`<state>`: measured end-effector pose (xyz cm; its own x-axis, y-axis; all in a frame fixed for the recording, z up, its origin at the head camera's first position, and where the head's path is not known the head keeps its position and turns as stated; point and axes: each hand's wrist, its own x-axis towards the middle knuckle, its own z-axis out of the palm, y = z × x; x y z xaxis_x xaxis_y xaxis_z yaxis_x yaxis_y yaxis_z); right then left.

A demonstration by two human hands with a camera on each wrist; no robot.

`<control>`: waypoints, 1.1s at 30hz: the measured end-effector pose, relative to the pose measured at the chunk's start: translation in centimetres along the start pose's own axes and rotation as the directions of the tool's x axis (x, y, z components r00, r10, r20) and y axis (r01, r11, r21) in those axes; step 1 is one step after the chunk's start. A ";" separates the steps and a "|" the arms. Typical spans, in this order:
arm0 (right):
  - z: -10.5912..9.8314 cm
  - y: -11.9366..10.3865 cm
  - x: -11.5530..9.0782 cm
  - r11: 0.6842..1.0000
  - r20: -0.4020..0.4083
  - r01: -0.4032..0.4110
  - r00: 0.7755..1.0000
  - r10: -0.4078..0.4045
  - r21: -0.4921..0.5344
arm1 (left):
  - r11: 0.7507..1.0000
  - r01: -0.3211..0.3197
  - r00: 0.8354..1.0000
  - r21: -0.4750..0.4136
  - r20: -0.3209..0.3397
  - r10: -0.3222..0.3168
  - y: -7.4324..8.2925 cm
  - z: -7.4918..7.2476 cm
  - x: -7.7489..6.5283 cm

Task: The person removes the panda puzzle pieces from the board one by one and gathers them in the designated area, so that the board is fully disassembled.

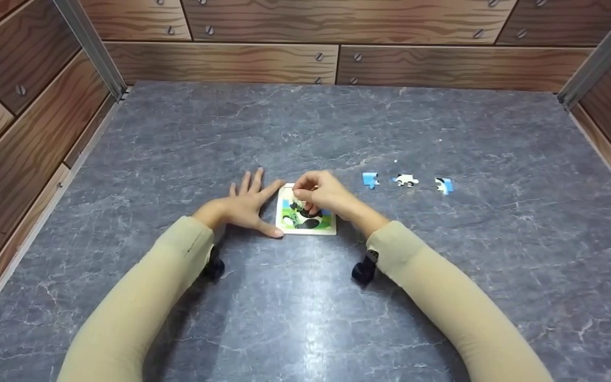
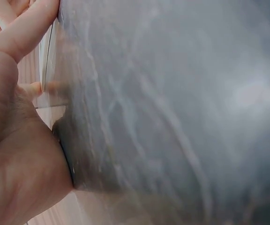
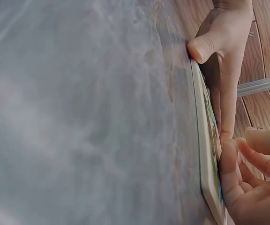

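A small framed panda jigsaw puzzle lies flat on the table between my hands, with green and black-and-white parts showing low in its frame. My left hand is spread at its left side, thumb by the near corner and index finger by the far corner. Over the upper part of the puzzle, my right hand bends its fingers down, thumb and index tips close together. In the right wrist view those fingertips are right at the puzzle's face; I cannot tell if they pinch a piece.
To the right of the puzzle lie three loose jigsaw pieces: a blue one, a white-and-black one and a blue, white and black one. Wood-patterned panels border the grey marbled table at the back and sides.
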<state>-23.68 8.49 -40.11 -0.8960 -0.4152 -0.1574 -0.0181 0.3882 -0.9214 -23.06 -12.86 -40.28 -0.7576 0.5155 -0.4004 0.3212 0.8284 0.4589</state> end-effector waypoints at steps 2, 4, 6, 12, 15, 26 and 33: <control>0.1 0.0 0.1 1.000 0.011 -0.005 1.000 0.005 -0.006 | 1.000 0.005 1.000 -0.002 0.005 -0.005 0.0 -0.1 0.0; 0.1 0.0 0.1 1.000 0.022 -0.006 1.000 0.007 -0.021 | 1.000 0.012 1.000 -0.007 0.009 -0.012 0.1 -0.1 0.0; 0.2 0.0 0.1 0.999 0.028 -0.002 1.000 0.003 -0.034 | 1.000 0.020 1.000 -0.010 0.013 -0.019 0.1 -0.2 0.0; 0.4 0.0 0.1 0.997 0.041 0.037 0.999 -0.034 -0.072 | 0.999 0.042 0.999 -0.007 0.018 -0.042 0.2 -0.1 0.2; 0.6 -0.1 0.1 0.994 0.049 0.053 0.998 -0.048 -0.095 | 0.999 0.048 0.999 -0.014 0.018 -0.048 0.2 -0.1 0.1; 0.8 -0.2 0.1 0.983 0.029 0.014 1.000 -0.008 -0.186 | 0.998 0.058 0.998 -0.027 0.019 -0.058 0.3 -0.1 0.3; 0.9 -0.4 0.1 0.976 0.036 -0.007 0.999 0.015 -0.218 | 0.998 0.062 0.998 -0.016 0.024 -0.062 0.4 -0.1 0.3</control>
<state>-23.35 7.50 -40.09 -0.8798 -0.4382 -0.1842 -0.1076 0.5609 -0.8209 -23.23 -12.46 -40.13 -0.7624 0.4682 -0.4466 0.2639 0.8552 0.4460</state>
